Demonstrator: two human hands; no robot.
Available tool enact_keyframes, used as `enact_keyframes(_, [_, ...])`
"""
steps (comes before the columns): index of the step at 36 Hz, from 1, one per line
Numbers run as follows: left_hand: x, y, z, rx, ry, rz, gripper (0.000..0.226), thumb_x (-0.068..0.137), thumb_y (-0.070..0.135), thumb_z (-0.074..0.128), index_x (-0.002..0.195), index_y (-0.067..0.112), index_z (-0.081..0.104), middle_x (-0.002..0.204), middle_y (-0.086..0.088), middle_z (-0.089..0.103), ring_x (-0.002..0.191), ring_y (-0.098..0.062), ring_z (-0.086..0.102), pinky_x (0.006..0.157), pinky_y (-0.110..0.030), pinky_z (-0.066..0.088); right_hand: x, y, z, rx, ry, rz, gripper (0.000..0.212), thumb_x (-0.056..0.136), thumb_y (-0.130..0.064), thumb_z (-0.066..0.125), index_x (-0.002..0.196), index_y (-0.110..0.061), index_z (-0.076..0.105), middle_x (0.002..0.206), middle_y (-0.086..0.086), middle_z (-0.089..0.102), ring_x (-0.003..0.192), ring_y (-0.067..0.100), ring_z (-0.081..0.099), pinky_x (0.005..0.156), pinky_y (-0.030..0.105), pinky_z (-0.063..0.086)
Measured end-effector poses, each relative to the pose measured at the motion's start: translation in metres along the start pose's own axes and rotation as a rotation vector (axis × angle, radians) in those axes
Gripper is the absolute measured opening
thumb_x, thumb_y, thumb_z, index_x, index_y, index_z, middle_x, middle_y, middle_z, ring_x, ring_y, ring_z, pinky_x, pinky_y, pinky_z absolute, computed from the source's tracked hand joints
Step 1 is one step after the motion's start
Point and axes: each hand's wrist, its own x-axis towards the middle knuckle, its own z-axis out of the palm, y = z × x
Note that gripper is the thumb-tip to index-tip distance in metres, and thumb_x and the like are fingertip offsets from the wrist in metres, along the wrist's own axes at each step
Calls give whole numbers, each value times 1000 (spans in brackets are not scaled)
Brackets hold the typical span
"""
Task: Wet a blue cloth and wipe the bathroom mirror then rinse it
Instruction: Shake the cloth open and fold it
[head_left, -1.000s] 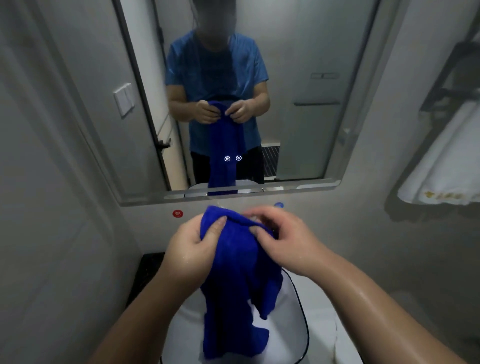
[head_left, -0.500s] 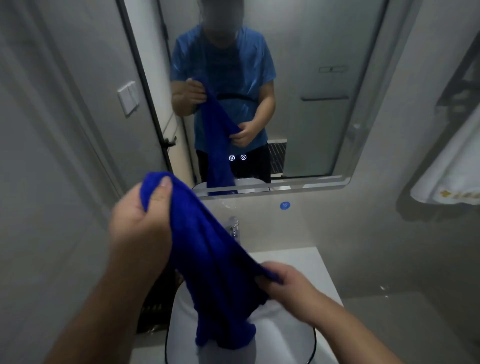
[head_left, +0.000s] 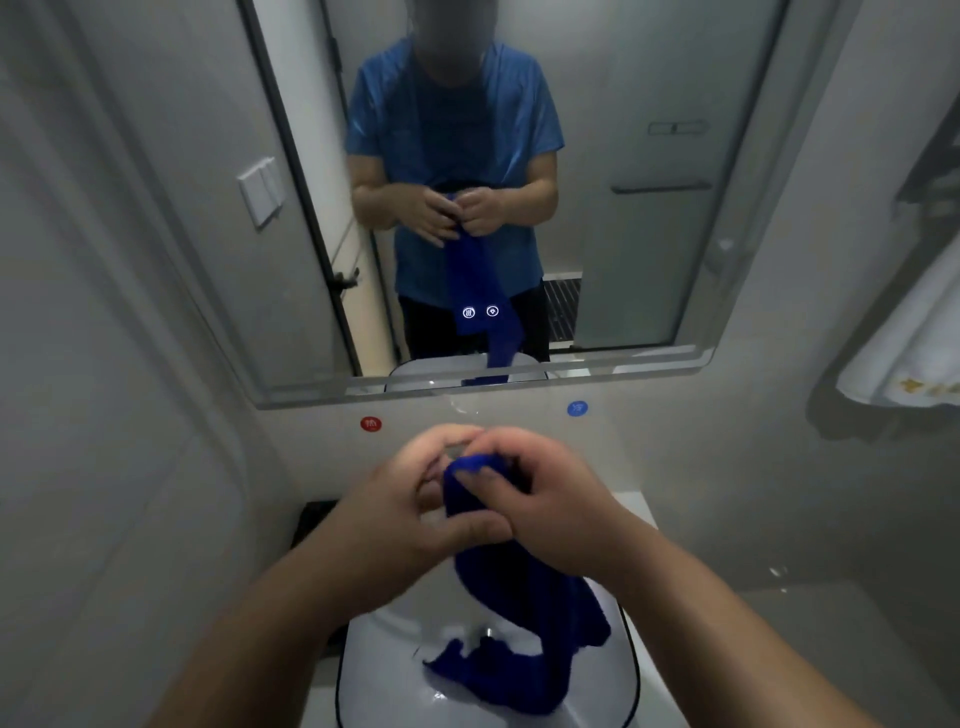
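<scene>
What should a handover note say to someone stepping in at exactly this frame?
Left hand: grips the bunched top of the blue cloth.
Right hand: pinches the same top end, close against the left.
Cloth: held over the sink, its tail hanging down into the basin; not touching the mirror.
Done: cloth is in hand at the sink; whether it is wet, or the mirror already wiped, cannot be told.
Left: check the cloth for wetness and the mirror for wiping, finish either as needed, rinse.
</scene>
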Motion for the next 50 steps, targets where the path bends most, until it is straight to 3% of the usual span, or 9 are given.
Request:
enact_keyframes(4, [3,4,0,33,94,-24,13,93,50,74,104,44,73,90,-2,81,80,-18,80,69,-32,64,0,3,-14,425,-20,144,26,87,-11,54,91,-29,72,79,0,69,62,13,59,55,24,47])
enact_keyframes(9, [8,9,21,56,174,16,19,102,49,59,93,36,71,79,-2,74,67,-14,70,61,-28,55,-3,10,-15,347,-95,54,38,79,-2,49,109,-23,63,88,8,65,74,24,58,61,33,47])
enact_keyframes(20, [30,43,-6,305,520,252,20,103,37,59,87,41,70,77,14,71,72,-4,66,66,-10,45,-26,100,37,-66,-163,398,30,77,-30,52,104,-25,65,97,4,76,94,27,73,85,50,62])
enact_keyframes(26, [39,74,-57,112,782,333,20,97,47,66,88,33,78,76,3,76,69,-11,69,59,-33,55,-61,166,48,-88,-177,577,28,85,-50,60,103,-32,71,96,-6,79,88,12,74,83,37,62])
enact_keyframes(35, [41,97,-156,90,1197,447,34,94,75,61,89,45,75,77,19,66,75,-5,60,72,-33,53,-97,216,18,-200,-217,757,20,87,-40,67,93,-23,76,83,-10,79,76,2,71,74,22,57])
enact_keyframes(40, [34,77,-221,56,1291,343,72,89,86,58,122,23,68,116,-7,73,109,-32,73,97,-59,61,-128,257,1,-118,-195,799,26,87,-31,78,90,-6,79,77,-4,70,78,4,64,91,22,49])
enact_keyframes(44, [32,83,-200,191,1335,305,41,94,81,55,88,44,71,78,14,65,74,-9,61,70,-37,54,-130,259,-15,48,-156,869,18,86,-16,81,99,-6,86,90,11,79,78,13,71,73,23,51])
enact_keyframes(47, [33,66,-190,224,1268,170,47,96,65,55,74,25,64,73,-3,58,66,-20,53,59,-40,42,-117,243,-34,297,-41,962,26,97,12,59,108,3,81,96,29,78,76,29,74,68,32,60])
enact_keyframes(50, [27,31,-181,148,1130,-81,51,99,51,59,72,8,58,69,-9,50,65,-22,47,59,-37,35,-94,212,-64,129,82,939,22,100,6,53,105,6,75,81,22,73,66,23,65,59,25,52])
